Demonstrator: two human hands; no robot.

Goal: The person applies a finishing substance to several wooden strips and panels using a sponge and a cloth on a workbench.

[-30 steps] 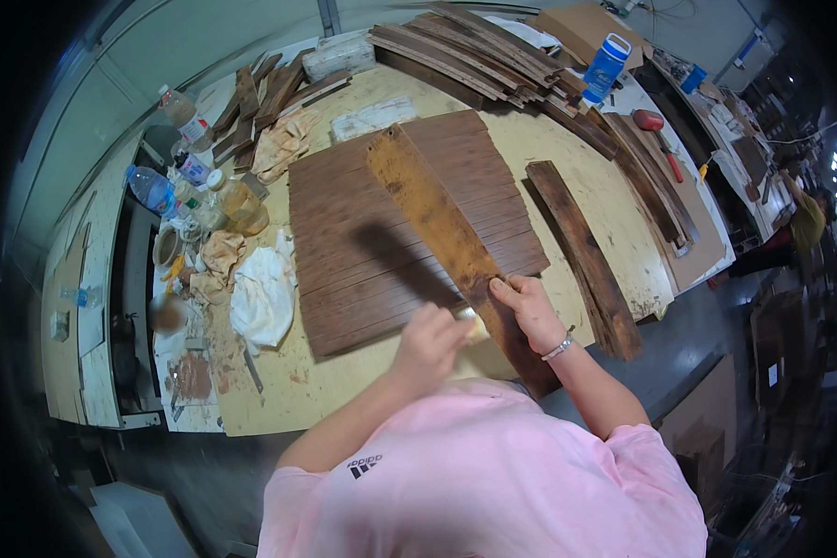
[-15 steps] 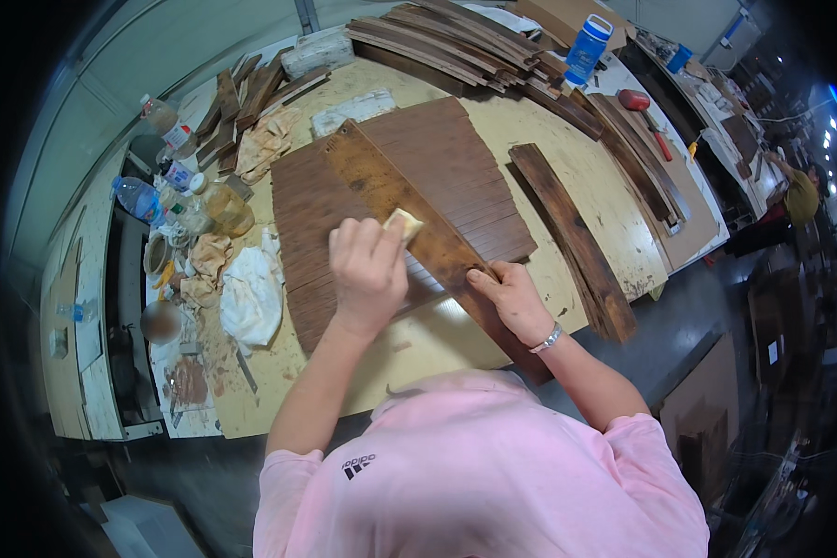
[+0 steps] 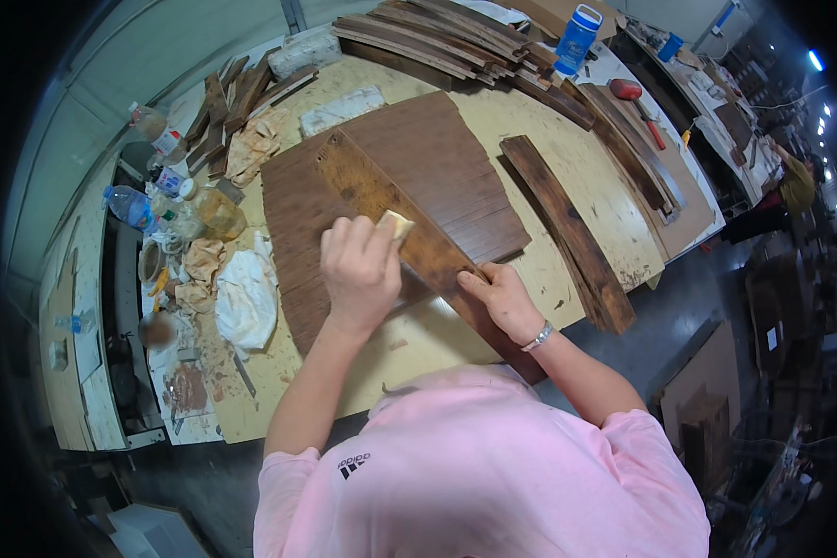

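Observation:
A long brown wooden plank lies slantwise over a dark brown grooved board, its near end reaching past the table's front edge toward my shirt. My left hand is closed on a small pale yellow pad, which rests against the plank's left side near its middle; I cannot tell whether it is cloth or sponge. Farther down the plank, my right hand grips it, with the thumb on top and the fingers hidden beneath. To the right lie narrow dark planks, side by side.
Bottles, including an amber-filled one, stand at the left near a white cloth. Stacked wood strips line the back, beside a blue bottle. A red-headed mallet lies at the right. Another person is far right.
The whole view has shifted slightly, so the table things appear a little farther left. Both hands keep their holds; the pad stays close to the same stretch of plank.

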